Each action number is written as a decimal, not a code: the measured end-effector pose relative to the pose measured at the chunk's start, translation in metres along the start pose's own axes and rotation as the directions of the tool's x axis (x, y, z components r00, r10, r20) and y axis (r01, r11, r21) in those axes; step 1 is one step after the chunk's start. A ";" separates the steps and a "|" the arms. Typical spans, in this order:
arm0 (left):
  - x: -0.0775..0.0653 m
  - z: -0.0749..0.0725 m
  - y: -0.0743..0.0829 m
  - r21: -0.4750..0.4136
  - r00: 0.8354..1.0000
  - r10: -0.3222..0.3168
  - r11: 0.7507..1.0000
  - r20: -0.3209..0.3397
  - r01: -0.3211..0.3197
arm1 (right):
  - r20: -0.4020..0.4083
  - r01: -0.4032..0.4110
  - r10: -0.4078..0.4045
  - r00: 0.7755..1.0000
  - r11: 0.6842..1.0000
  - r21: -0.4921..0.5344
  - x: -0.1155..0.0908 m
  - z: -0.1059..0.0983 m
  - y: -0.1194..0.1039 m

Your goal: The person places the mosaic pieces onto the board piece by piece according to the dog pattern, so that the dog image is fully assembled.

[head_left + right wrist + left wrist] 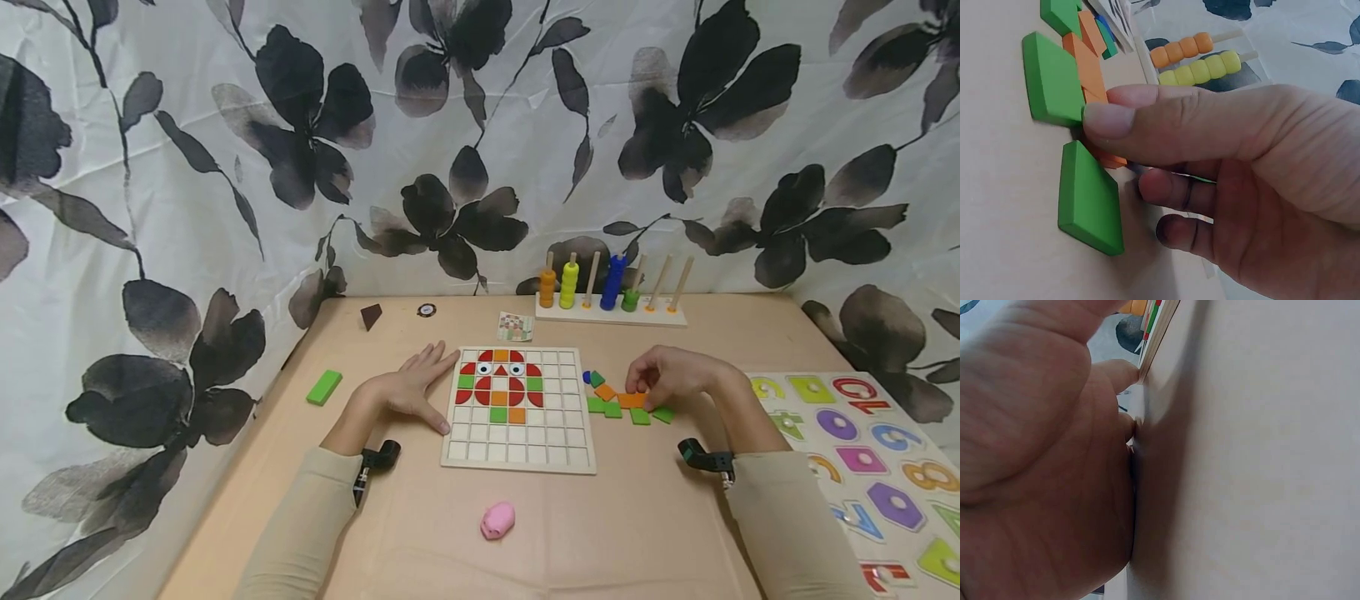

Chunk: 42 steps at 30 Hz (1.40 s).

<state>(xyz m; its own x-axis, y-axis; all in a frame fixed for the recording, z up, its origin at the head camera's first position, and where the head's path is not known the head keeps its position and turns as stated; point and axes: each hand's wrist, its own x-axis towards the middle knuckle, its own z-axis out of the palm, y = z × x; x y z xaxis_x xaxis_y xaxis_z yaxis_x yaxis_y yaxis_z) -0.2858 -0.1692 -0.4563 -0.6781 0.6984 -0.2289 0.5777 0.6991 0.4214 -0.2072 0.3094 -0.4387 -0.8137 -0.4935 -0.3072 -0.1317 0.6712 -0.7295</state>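
A white grid board [517, 454] lies mid-table, bearing red, orange and green tiles in a face-like pattern with two eye tiles [485, 368]. My left hand [408, 387] rests flat with spread fingers at the board's left side, its thumb and fingertips at the edge. To the right of the board, my right hand [678, 372] pinches an orange tile [1112, 160] between thumb and index finger, low over the table; the thumb hides part of it. Around it lie other orange tiles [604, 391] and several green square tiles [1054, 78].
Behind the board are a small pattern card [515, 327] and a peg stand [611, 315] with coloured beads. A number puzzle board [862, 487] lies at right, a pink lump [498, 521] in front. A green block [324, 387] and a dark brown piece [371, 317] lie at left.
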 end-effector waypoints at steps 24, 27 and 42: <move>-0.001 0.000 0.001 0.006 1.000 0.002 1.000 -0.008 -0.002 | -0.388 0.179 -0.184 0.903 0.983 -0.048 0.006 -0.001 -0.035; -0.002 0.000 0.001 0.002 1.000 0.000 1.000 -0.004 0.000 | -0.364 0.222 -0.219 0.905 0.974 -0.034 0.013 0.008 -0.054; -0.004 -0.001 -0.001 0.009 1.000 0.009 1.000 -0.002 -0.009 | -0.037 0.340 -0.350 0.936 0.925 -0.169 0.074 0.065 -0.113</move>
<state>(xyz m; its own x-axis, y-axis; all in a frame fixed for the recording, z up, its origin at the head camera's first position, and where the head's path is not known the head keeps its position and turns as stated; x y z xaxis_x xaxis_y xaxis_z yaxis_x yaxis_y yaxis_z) -0.2841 -0.1730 -0.4554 -0.6740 0.7043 -0.2230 0.5880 0.6941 0.4153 -0.2159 0.1611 -0.4194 -0.7363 -0.6766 -0.0095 -0.4937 0.5468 -0.6762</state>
